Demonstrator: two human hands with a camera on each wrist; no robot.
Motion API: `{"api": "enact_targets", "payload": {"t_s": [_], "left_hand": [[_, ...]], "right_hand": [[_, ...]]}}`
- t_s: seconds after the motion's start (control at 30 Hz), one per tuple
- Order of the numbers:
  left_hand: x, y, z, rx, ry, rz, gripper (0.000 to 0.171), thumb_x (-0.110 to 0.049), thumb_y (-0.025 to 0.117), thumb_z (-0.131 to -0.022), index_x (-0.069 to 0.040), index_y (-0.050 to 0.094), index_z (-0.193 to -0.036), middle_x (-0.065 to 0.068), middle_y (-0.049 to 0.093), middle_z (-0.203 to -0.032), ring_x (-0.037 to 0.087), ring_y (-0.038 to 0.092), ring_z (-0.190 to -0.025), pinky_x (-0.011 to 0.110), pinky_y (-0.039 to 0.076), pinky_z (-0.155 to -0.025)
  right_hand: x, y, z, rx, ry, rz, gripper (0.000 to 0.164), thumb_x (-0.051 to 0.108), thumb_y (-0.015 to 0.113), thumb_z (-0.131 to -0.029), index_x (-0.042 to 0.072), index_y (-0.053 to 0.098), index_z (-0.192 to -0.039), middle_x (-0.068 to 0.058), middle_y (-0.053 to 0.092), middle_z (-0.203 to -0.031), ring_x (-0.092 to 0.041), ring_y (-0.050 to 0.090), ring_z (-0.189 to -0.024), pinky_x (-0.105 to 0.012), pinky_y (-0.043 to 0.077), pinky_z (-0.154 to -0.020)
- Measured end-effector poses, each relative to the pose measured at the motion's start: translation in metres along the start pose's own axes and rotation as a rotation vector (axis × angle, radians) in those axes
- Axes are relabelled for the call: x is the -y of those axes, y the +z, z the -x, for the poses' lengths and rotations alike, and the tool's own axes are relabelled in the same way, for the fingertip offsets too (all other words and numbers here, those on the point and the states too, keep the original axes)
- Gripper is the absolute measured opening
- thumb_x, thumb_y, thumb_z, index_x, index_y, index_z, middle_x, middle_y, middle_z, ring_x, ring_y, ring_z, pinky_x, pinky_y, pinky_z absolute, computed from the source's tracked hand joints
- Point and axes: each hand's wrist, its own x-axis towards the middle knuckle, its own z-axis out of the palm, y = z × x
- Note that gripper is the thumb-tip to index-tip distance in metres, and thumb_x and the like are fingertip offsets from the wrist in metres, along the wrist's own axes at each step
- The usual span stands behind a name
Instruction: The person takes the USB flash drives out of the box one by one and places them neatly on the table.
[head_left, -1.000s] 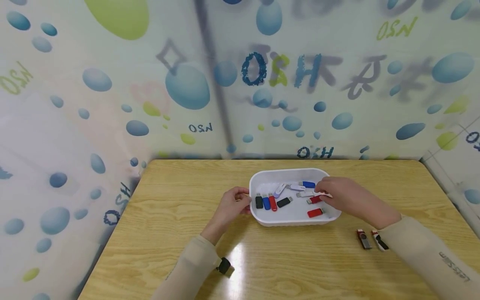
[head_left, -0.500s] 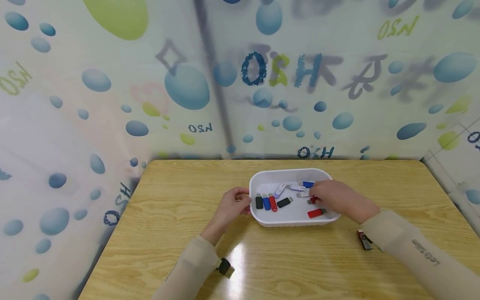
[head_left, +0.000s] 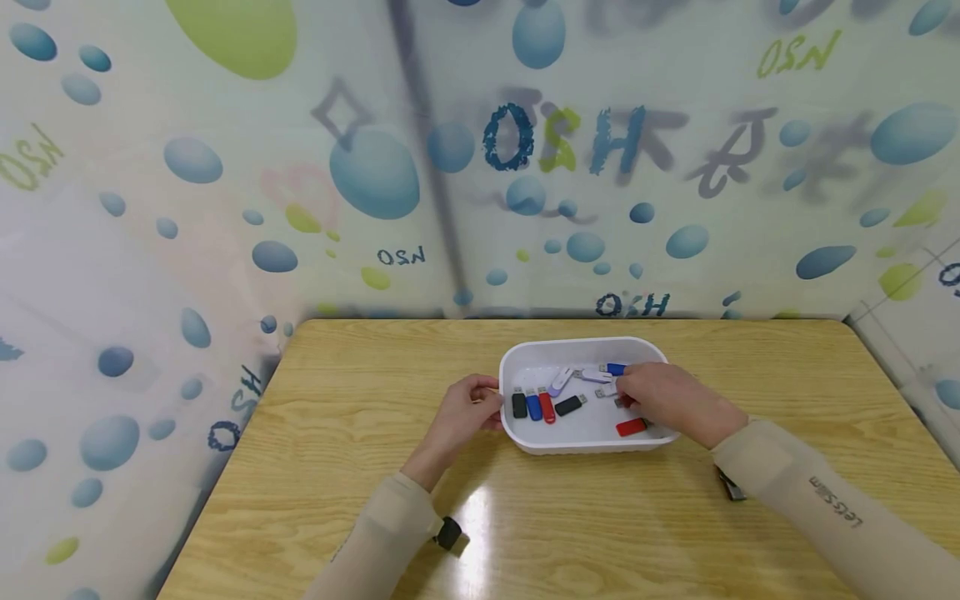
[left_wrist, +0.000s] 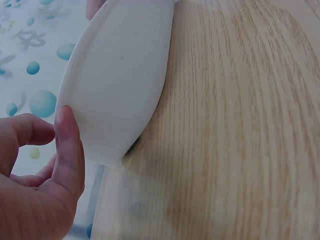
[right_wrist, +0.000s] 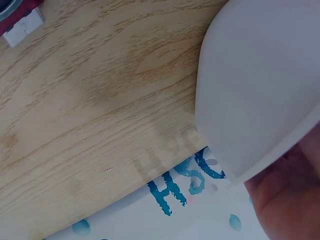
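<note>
Reaching inside the white tray (head_left: 588,447), right hand (head_left: 667,400) blocks its fingertips and most of one USB drive (head_left: 620,402); grip cannot be told. Left hand (head_left: 462,412), fingers bent, pinches the tray. Right sleeve (head_left: 780,471) partly covers another drive (head_left: 735,492).

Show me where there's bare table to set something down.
Bare table lies left of the left hand, between left sleeve and right sleeve before the white tray, and beyond the right sleeve toward the right edge. It's crowded inside the tray, among USB sticks and the right hand.
</note>
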Motion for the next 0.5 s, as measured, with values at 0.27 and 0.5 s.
{"api": "enact_targets", "payload": {"t_s": [0.27,0.5], "left_hand": [[0.0000,0.0001,0.0001,0.004,0.006,0.004,0.037,-0.002,0.055,-0.093,0.014,0.049,-0.126,0.017,0.056,-0.092,0.018,0.062,-0.070,0.044,0.058,-0.076],[-0.0009,0.0004,0.0006,0.000,0.002,0.004,0.037,-0.001,0.055,-0.092,0.014,0.049,-0.125,0.021,0.057,-0.095,0.018,0.062,-0.070,0.044,0.058,-0.076]], "right_hand": [[0.0001,0.0020,-0.0002,0.004,0.003,-0.005,0.007,0.013,0.072,-0.084,0.014,0.066,-0.080,0.005,0.053,-0.073,-0.013,0.046,-0.066,-0.027,0.046,-0.061],[0.0005,0.0030,-0.0009,0.009,0.010,0.005,0.007,0.013,0.071,-0.084,0.015,0.065,-0.080,0.005,0.052,-0.073,-0.013,0.045,-0.066,-0.027,0.045,-0.061]]}}
